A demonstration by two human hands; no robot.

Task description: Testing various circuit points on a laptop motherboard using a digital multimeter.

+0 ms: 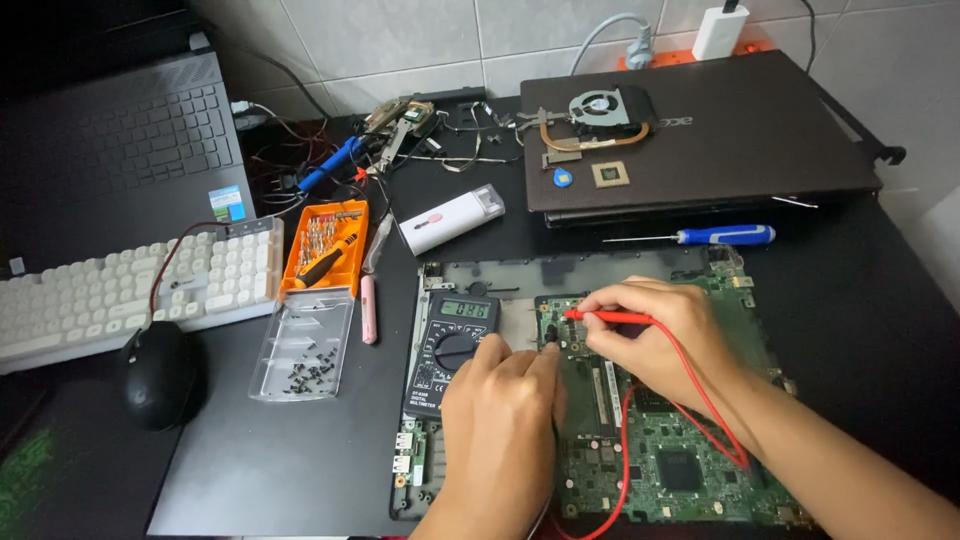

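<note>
Head view: right hand (668, 340) pinched shut on red probe (605, 317), long axis pointing left toward left hand (500, 425), fingers closed on black probe (551, 334), both tips meeting on green motherboard (690, 470), right of multimeter (452, 345).

Black table (300, 470) with keyboard (120, 290), mouse (160, 375)

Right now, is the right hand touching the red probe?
Touching. The head view shows the right hand pinching the red probe between its fingers, with the probe's tip pointing down at the green circuit board.
</note>
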